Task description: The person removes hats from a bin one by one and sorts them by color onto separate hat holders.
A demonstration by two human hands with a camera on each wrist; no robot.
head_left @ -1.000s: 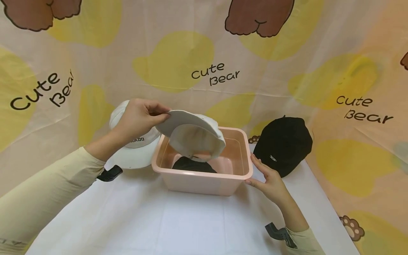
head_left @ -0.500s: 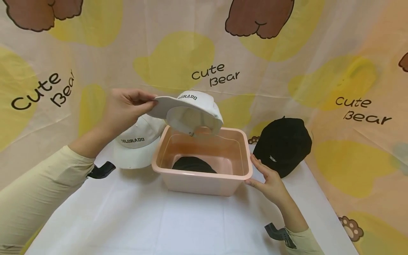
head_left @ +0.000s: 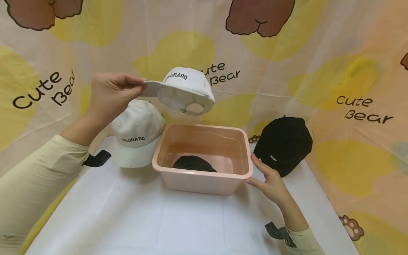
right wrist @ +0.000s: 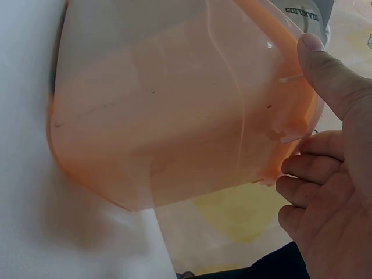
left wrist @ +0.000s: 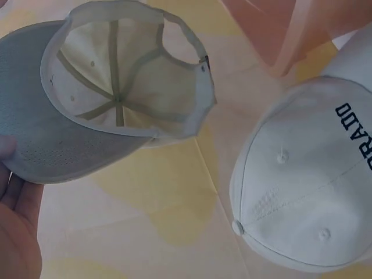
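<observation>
My left hand (head_left: 109,94) pinches the brim of a white baseball cap (head_left: 186,83), raised above the back left of a pink plastic bin (head_left: 197,182). The cap's hollow underside and rear strap opening show in the left wrist view. With thumb and fingers at its right front corner, my right hand (head_left: 271,184) holds the bin's rim; the right wrist view has the thumb (right wrist: 325,67) on the rim and the other fingers bent beside it. A black cap (head_left: 194,163) lies inside the bin, partly hidden by the front wall.
A second white cap (head_left: 138,132), lettered COLORADO, sits left of the bin on the white-covered table (head_left: 191,223). Another black cap (head_left: 285,145) stands to the right, close to my right hand. A patterned curtain (head_left: 271,81) hangs behind.
My left hand has raised the white cap up and leftward out of the bin, uncovering the black cap inside. My right hand has stayed at the bin's corner.
</observation>
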